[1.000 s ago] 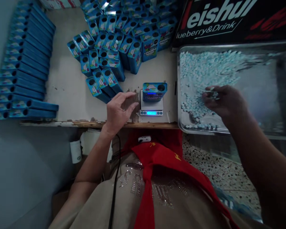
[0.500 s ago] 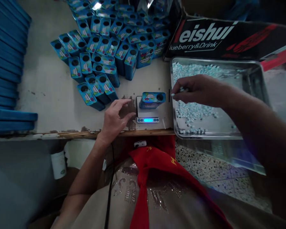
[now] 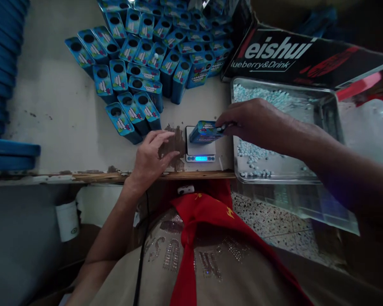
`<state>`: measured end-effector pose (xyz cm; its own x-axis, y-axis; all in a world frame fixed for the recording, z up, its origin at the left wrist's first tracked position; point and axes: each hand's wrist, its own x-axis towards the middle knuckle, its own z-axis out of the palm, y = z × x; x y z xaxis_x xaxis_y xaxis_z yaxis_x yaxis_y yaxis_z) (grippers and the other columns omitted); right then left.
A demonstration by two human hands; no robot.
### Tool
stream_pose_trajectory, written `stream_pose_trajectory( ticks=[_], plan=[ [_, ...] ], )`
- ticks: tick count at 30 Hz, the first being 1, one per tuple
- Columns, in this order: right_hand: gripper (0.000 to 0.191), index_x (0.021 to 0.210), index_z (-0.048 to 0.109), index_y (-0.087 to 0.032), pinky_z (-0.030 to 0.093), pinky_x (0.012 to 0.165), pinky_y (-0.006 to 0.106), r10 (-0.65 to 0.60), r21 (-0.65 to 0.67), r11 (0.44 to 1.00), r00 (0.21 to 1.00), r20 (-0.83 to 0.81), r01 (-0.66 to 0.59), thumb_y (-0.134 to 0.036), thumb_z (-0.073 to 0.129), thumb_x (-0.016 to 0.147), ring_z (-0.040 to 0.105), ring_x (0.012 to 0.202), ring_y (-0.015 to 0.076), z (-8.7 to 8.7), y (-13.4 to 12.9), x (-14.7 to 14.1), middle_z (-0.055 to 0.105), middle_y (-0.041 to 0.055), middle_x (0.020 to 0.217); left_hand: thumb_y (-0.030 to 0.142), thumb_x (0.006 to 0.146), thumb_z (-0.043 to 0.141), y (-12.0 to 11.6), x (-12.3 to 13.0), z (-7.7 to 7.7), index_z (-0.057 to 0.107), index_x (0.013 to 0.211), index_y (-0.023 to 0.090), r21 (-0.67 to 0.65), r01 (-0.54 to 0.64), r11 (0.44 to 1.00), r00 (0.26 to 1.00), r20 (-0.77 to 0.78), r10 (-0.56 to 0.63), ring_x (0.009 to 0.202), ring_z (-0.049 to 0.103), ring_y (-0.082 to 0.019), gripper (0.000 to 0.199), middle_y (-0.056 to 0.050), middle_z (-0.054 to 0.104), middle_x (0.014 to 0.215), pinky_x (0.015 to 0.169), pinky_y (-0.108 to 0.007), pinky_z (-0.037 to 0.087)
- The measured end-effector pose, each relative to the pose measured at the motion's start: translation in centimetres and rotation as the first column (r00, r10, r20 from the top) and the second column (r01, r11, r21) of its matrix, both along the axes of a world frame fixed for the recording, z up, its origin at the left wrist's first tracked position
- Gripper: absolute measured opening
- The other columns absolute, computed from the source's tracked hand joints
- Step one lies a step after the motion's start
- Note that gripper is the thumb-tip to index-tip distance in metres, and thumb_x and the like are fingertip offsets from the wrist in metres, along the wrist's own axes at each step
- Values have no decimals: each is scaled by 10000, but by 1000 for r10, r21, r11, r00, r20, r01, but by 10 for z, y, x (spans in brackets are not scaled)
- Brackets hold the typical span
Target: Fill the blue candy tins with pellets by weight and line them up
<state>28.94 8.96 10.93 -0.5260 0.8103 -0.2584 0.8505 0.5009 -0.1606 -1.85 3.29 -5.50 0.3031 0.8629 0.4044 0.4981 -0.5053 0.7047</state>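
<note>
A blue candy tin (image 3: 204,131) with a round hole in its top stands on a small digital scale (image 3: 200,148) whose display is lit blue. My right hand (image 3: 252,121) is at the tin's right end, fingertips pinched over the hole with a few small pale candies between them. Beneath that forearm lies a metal tray (image 3: 284,180) of loose pale blue and white candies (image 3: 253,157). To the left of the scale, my left hand (image 3: 151,157) rests on the table, thumb and fingers apart, with nothing in it.
Many similar blue tins (image 3: 143,87) stand grouped at the back of the table. Blue lengths (image 3: 6,63) are stacked at the far left. Behind the tray sits a black printed box (image 3: 290,55). The worn wooden table edge (image 3: 92,177) runs along the front.
My right hand has moved left from above the tray to the tin's hole, carrying candies. My left hand holds nearly the same pose. The whole view has shifted slightly.
</note>
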Motion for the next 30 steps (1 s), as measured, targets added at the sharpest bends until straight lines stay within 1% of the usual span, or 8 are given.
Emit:
stream_pose_trajectory(
  ticks=[5, 10, 14, 17, 19, 24, 27, 30],
  plan=[
    [157, 965, 904, -203, 555, 808, 347, -258, -139, 964, 930, -262, 228, -173, 757, 919, 724, 797, 201, 9, 5, 12, 813, 47, 841, 254, 1017, 945, -1, 2, 3, 757, 1440, 250, -22, -21, 1000, 1000, -16, 21, 1035, 821, -226, 463, -100, 768, 1411, 1052, -409, 737],
    [120, 956, 850, -218, 598, 725, 347, -585, -384, 811, 614, -530, 441, -292, 901, 878, 662, 705, 172, -19, 11, 87, 766, 33, 776, 312, 1064, 898, -4, 3, 16, 773, 1414, 266, -9, -45, 999, 998, -34, 44, 1061, 815, -238, 375, -80, 798, 1342, 1045, -391, 730],
    [101, 944, 869, -258, 635, 813, 371, -665, -515, 724, 663, -345, 459, -265, 925, 860, 752, 829, 206, -56, 2, 143, 835, 51, 873, 237, 1059, 872, -6, 11, 28, 775, 1395, 251, -2, -40, 999, 999, -36, 40, 1078, 812, -232, 350, -70, 798, 1342, 1058, -381, 720],
    [133, 970, 897, -236, 638, 911, 392, -736, -591, 611, 653, -179, 527, -193, 910, 845, 819, 916, 221, -60, -5, 147, 868, 81, 944, 196, 1032, 878, -3, 23, 35, 769, 1406, 242, -2, -45, 999, 998, -53, 45, 1122, 806, -234, 392, -66, 795, 1353, 1105, -388, 708],
    [116, 991, 904, -233, 632, 913, 405, -701, -552, 655, 688, -190, 516, -191, 881, 885, 832, 889, 225, -47, -5, 130, 860, 68, 898, 206, 1025, 881, 1, 31, 40, 758, 1434, 245, -15, -63, 998, 994, -85, 61, 1159, 797, -246, 428, -69, 788, 1369, 1133, -411, 704],
    [208, 1023, 902, -305, 589, 858, 409, -269, -201, 949, 957, -111, 244, -123, 827, 954, 794, 826, 241, 3, 5, 56, 795, -4, 789, 260, 1035, 876, 8, 36, 47, 731, 1484, 273, -53, -97, 994, 982, -167, 87, 1207, 786, -268, 472, -77, 758, 1435, 1166, -446, 699],
    [227, 947, 865, -305, 588, 844, 423, -45, -21, 999, 994, 101, 47, -84, 813, 952, 792, 910, 291, 20, 12, 14, 823, 49, 947, 211, 1003, 876, 4, 33, 46, 731, 1466, 272, -60, -109, 992, 979, -178, 97, 1201, 785, -261, 490, -72, 749, 1444, 1169, -446, 700],
    [257, 996, 874, -286, 593, 871, 442, 141, 25, 988, 962, 232, -151, -75, 728, 994, 807, 999, 343, 26, 16, -12, 836, 75, 1088, 186, 975, 891, 0, 29, 44, 736, 1445, 273, -78, -114, 990, 981, -166, 100, 1187, 785, -255, 503, -72, 746, 1441, 1151, -436, 711]
  ],
)
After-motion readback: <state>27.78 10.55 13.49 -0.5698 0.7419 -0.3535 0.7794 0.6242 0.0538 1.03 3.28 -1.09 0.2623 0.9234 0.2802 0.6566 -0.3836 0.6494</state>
